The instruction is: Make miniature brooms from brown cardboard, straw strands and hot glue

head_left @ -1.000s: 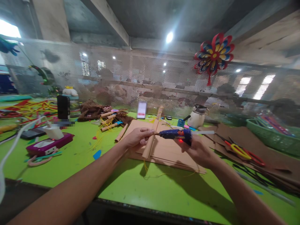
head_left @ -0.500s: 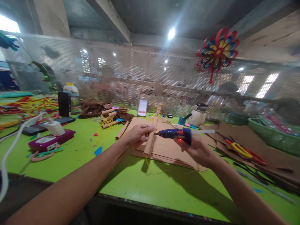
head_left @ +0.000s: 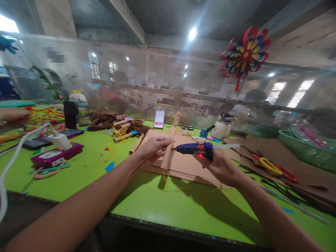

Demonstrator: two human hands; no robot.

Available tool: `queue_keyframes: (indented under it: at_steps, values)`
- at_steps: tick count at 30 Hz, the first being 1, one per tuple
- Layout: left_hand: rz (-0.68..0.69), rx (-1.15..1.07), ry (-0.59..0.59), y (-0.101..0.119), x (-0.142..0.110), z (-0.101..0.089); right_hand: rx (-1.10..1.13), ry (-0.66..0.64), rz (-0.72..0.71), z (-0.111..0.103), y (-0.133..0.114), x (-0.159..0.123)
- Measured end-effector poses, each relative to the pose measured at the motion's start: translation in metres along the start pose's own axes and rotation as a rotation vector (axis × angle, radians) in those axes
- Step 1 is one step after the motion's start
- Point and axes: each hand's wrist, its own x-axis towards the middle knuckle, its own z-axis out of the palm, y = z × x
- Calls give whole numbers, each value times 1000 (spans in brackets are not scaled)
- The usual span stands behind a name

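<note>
My left hand (head_left: 156, 149) is closed on a rolled brown cardboard tube (head_left: 166, 160), pinching it near its middle. Yellow string is wound round the tube's far end, and a loose strand hangs from the near end. In my right hand (head_left: 223, 168) is a dark blue hot glue gun (head_left: 195, 148) with a red light on and a whitish glue stick (head_left: 228, 146) out of its back. The gun's nozzle points left, at or very close to the tube's side. Beneath both lies a stack of flat brown cardboard sheets (head_left: 199, 172) on the green table (head_left: 147, 206).
Left are a purple power strip (head_left: 56, 155) with a white charger, phones and coloured strings. Another person's blurred hand (head_left: 14, 114) shows at the left edge. Several string-wound tubes (head_left: 123, 136) lie behind. Red-and-yellow scissors (head_left: 275, 168) and a green basket (head_left: 301, 143) are on the right.
Another person's hand has come into view at the left edge. My hands, the tube and the glue gun keep nearly the same positions; the view has shifted slightly.
</note>
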Motion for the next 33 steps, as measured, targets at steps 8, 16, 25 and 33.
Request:
queue_keyframes:
  at_steps: [8,16,25,33]
  values:
    - [-19,20,22,3,-2,1,-18,-7,-10,0,1,-1]
    - [1,10,54,6,0,2,-1,-13,-1,1,-3,-2]
    - [28,30,55,5,2,0,9,-29,10,0,-7,-1]
    - [2,-7,92,6,3,-1,20,-40,25,0,-8,-2]
